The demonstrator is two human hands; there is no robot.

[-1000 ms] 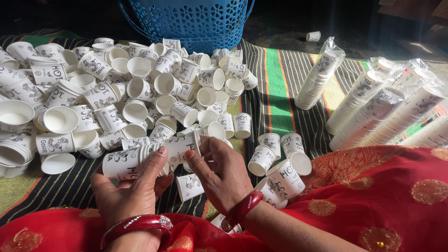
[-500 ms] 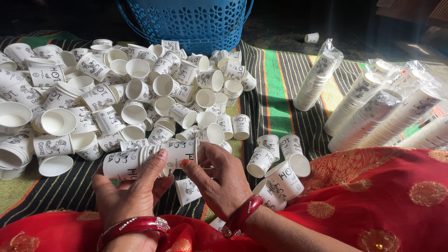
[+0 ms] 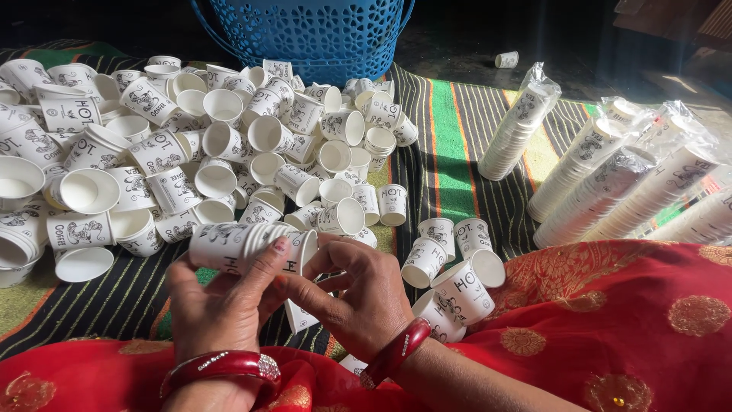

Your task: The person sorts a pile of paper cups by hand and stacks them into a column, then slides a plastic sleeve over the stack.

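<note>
My left hand (image 3: 221, 305) grips a short stack of nested white paper cups (image 3: 236, 246), held sideways with the open end to the right. My right hand (image 3: 358, 294) rests against that open end, fingers curled near the rim, thumb below. Both wrists wear red bangles. A large heap of loose white printed paper cups (image 3: 191, 145) lies just beyond the hands on the striped mat. A few more loose cups (image 3: 454, 263) lie to the right of my right hand, beside red patterned cloth (image 3: 610, 328) over my lap.
A blue perforated plastic basket (image 3: 305, 34) stands at the back centre. Several long cup stacks wrapped in clear plastic (image 3: 602, 179) lie at the right. The striped black, green and yellow mat (image 3: 450, 137) covers the floor; one stray cup (image 3: 506, 59) lies beyond it.
The stack in my left hand has stayed in place. My right hand has drawn in closer to its open end and the fingers have curled tighter.
</note>
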